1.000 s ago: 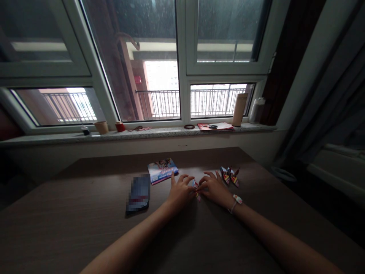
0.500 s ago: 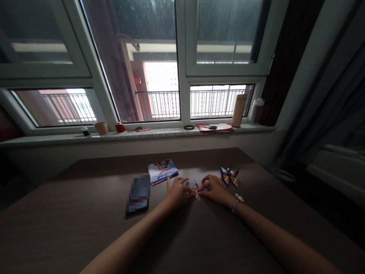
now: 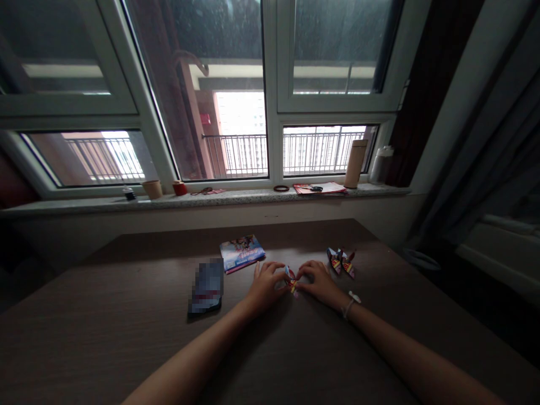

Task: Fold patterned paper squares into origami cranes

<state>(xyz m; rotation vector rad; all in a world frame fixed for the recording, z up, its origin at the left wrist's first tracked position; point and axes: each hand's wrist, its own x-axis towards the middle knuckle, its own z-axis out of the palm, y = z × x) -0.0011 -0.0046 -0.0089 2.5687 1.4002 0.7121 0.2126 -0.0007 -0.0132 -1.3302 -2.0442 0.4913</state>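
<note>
Between my two hands, low over the brown table [image 3: 261, 365], is a small colourful piece of folded paper [image 3: 292, 283]. My left hand [image 3: 266, 286] pinches its left side with thumb and fingertips. On its right side, the thumb and index finger of my right hand [image 3: 319, 283] close on it; a bracelet with a white piece circles that wrist. My fingers cover part of the paper, so its full shape is hidden. Two similar folded paper shapes [image 3: 341, 262] stand close together to the right of my right hand.
A stack of printed paper [image 3: 241, 253] lies beyond my left hand, with a dark phone-like object [image 3: 206, 288], partly pixelated, to its left. On the windowsill [image 3: 248, 196] are a paper cup [image 3: 152, 189], a red spool [image 3: 179, 188], scissors on papers [image 3: 316, 189] and a tan bottle [image 3: 355, 163].
My left hand has shifted slightly, its fingers now drawn in closer to the folded paper. My right-hand fingers have curled in a little more. The view has moved slightly.
</note>
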